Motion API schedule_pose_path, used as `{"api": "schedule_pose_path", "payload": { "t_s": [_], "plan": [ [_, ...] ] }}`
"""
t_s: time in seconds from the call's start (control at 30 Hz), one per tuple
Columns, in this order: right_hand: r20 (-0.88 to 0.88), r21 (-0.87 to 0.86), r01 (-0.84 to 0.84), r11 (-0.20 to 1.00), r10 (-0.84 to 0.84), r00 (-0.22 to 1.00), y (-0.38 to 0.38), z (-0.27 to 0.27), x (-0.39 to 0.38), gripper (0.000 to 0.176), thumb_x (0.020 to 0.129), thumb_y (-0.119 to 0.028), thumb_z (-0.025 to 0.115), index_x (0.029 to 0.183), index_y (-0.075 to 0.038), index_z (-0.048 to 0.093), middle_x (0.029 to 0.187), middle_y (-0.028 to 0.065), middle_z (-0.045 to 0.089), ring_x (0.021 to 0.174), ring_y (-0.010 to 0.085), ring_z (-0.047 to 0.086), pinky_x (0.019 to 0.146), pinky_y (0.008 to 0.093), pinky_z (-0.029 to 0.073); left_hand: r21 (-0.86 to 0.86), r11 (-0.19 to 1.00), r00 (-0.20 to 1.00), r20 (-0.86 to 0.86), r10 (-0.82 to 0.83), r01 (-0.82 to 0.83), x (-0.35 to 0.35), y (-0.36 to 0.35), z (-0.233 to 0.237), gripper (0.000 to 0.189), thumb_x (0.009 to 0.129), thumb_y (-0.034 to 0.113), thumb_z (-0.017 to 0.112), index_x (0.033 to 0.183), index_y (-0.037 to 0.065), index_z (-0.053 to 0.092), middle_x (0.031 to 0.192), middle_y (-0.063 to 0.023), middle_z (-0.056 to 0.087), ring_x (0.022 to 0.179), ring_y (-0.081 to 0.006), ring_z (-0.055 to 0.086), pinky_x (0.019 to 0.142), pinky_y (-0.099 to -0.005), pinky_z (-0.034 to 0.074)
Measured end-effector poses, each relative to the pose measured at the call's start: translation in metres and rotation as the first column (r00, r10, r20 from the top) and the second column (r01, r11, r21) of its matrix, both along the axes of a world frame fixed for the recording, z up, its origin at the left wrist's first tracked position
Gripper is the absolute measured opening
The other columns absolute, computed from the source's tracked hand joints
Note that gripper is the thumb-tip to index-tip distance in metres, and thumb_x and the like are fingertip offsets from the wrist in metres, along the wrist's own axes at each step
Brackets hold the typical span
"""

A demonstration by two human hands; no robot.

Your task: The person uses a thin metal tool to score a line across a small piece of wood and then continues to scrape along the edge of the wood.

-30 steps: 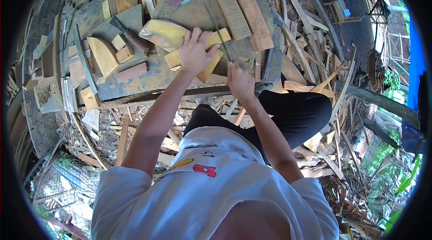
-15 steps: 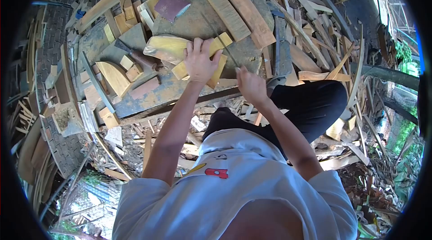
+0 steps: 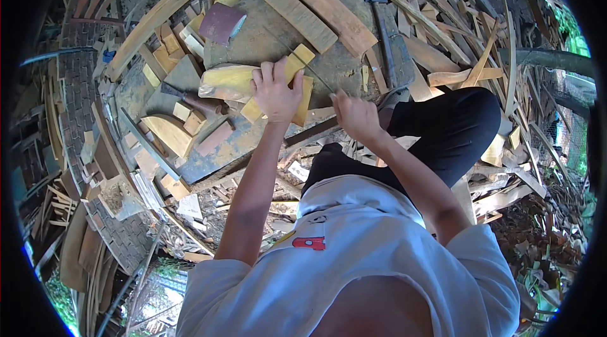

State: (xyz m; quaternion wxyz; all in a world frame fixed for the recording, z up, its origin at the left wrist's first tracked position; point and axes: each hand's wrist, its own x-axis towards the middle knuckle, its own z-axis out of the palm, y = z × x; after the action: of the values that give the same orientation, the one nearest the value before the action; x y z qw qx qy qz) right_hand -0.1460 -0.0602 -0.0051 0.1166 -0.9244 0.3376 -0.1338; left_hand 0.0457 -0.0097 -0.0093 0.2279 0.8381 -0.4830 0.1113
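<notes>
My left hand (image 3: 277, 93) presses down on a small yellow wood piece (image 3: 301, 60), its fingers bent around it and thumb spread to the right. Under and beside that palm lie another yellow wood block (image 3: 305, 98) and a larger pale yellow wood chunk (image 3: 227, 81). In my right hand (image 3: 358, 118), closed near the bench's front edge, is the near end of a long thin dark tool (image 3: 320, 78), perhaps a file. It slants up and left across the small piece, touching or just over it. The grip end is hidden by my fingers.
A maroon sandpaper sheet (image 3: 218, 24), two long boards (image 3: 294, 13) and a hammer (image 3: 383, 40) lie on the worn work surface (image 3: 253, 33). A dark-bladed tool with a brown handle (image 3: 201, 104) and curved offcuts (image 3: 167, 134) sit left. Scrap wood (image 3: 442, 27) is heaped right.
The head view has shifted, so the bench and scraps sit differently in frame. Both hands keep the same hold, and the thin tool still lies across the small wood piece.
</notes>
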Motion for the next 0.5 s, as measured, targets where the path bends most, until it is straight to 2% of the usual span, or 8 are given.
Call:
{"api": "schedule_pose_path", "payload": {
  "t_s": [0.13, 0.2, 0.3, 0.37, 0.4, 0.43, 0.47, 0.5],
  "plan": [
    [0.023, 0.004, -0.021, 1.000, 0.021, 1.000, 0.002, -0.004, -0.009, 0.025, 0.093, -0.029, 0.060, 0.096, -0.004, 0.063, 0.048, 0.0080, 0.053, 0.040, 0.0257, 0.058, 0.037, 0.0373, 0.044, -0.002, 1.000, 1.000, 0.001, -0.016, 0.016, 0.000, 0.001, 0.000, 0.044, 0.076, 0.039, 0.074, 0.111, 0.016, 0.063, 0.095, -0.0055, 0.052, 0.088, -0.0283, 0.051, 0.074, -0.0420, 0.041],
    [-0.160, 0.217, 0.068, 0.974, -0.033, 0.986, -0.011, 0.024, 0.033, 0.016, 0.092, -0.021, 0.056, 0.085, -0.007, 0.059, 0.059, 0.0128, 0.065, 0.053, 0.0288, 0.067, 0.043, 0.0401, 0.051, 0.012, 1.000, 1.000, -0.003, -0.006, 0.006, 0.000, -0.001, 0.000, 0.043, 0.076, 0.038, 0.075, 0.111, 0.016, 0.064, 0.096, -0.0063, 0.052, 0.090, -0.0287, 0.052, 0.076, -0.0423, 0.043],
    [-0.076, -0.084, 0.022, 0.996, -0.029, 0.997, -0.020, 0.011, 0.058, 0.019, 0.094, -0.023, 0.055, 0.084, -0.008, 0.060, 0.059, 0.0121, 0.065, 0.053, 0.0275, 0.067, 0.044, 0.0391, 0.051, 0.019, 0.999, 0.999, -0.014, 0.041, -0.041, -0.001, -0.003, 0.001, 0.043, 0.076, 0.039, 0.075, 0.111, 0.016, 0.064, 0.096, -0.0061, 0.052, 0.090, -0.0283, 0.052, 0.077, -0.0421, 0.043],
    [0.118, -0.649, 0.098, 0.754, -0.026, 0.993, -0.017, -0.011, 0.057, 0.019, 0.094, -0.022, 0.055, 0.082, -0.009, 0.060, 0.058, 0.0121, 0.065, 0.052, 0.0270, 0.067, 0.044, 0.0393, 0.052, 0.016, 1.000, 1.000, 0.004, 0.006, -0.006, -0.002, -0.001, -0.001, 0.043, 0.076, 0.040, 0.074, 0.111, 0.016, 0.064, 0.095, -0.0055, 0.052, 0.089, -0.0281, 0.051, 0.075, -0.0420, 0.042],
    [0.119, -0.651, 0.096, 0.753, -0.024, 0.993, -0.017, -0.012, 0.050, 0.019, 0.094, -0.022, 0.055, 0.082, -0.009, 0.060, 0.058, 0.0121, 0.065, 0.052, 0.0270, 0.067, 0.044, 0.0393, 0.052, 0.017, 1.000, 0.999, 0.026, -0.024, 0.023, 0.000, 0.000, -0.002, 0.043, 0.076, 0.040, 0.073, 0.111, 0.016, 0.064, 0.095, -0.0049, 0.051, 0.087, -0.0279, 0.051, 0.073, -0.0418, 0.041],
    [-0.006, -0.301, 0.052, 0.952, -0.056, 0.998, -0.013, 0.005, 0.040, 0.017, 0.092, -0.022, 0.057, 0.083, -0.009, 0.060, 0.057, 0.0095, 0.063, 0.050, 0.0245, 0.065, 0.043, 0.0376, 0.050, 0.018, 1.000, 0.999, 0.027, -0.022, 0.021, 0.001, 0.001, -0.002, 0.043, 0.076, 0.040, 0.073, 0.111, 0.016, 0.064, 0.095, -0.0049, 0.051, 0.087, -0.0279, 0.051, 0.073, -0.0418, 0.041],
    [-0.135, 0.101, 0.048, 0.994, -0.034, 0.990, -0.009, 0.016, 0.029, 0.015, 0.091, -0.021, 0.060, 0.083, -0.008, 0.060, 0.057, 0.0070, 0.061, 0.049, 0.0221, 0.063, 0.042, 0.0359, 0.048, 0.018, 1.000, 0.999, 0.026, -0.025, 0.024, 0.002, 0.000, -0.002, 0.043, 0.077, 0.041, 0.073, 0.111, 0.016, 0.064, 0.095, -0.0048, 0.051, 0.087, -0.0277, 0.051, 0.073, -0.0418, 0.041],
    [-0.138, 0.101, 0.043, 0.994, -0.028, 0.990, -0.004, 0.018, 0.013, 0.015, 0.091, -0.021, 0.060, 0.083, -0.008, 0.060, 0.057, 0.0070, 0.061, 0.049, 0.0221, 0.063, 0.042, 0.0359, 0.048, 0.020, 1.000, 0.999, 0.021, -0.024, 0.024, 0.001, 0.000, -0.003, 0.043, 0.077, 0.041, 0.073, 0.111, 0.016, 0.064, 0.094, -0.0047, 0.051, 0.087, -0.0276, 0.051, 0.073, -0.0417, 0.041]
  ]
}}
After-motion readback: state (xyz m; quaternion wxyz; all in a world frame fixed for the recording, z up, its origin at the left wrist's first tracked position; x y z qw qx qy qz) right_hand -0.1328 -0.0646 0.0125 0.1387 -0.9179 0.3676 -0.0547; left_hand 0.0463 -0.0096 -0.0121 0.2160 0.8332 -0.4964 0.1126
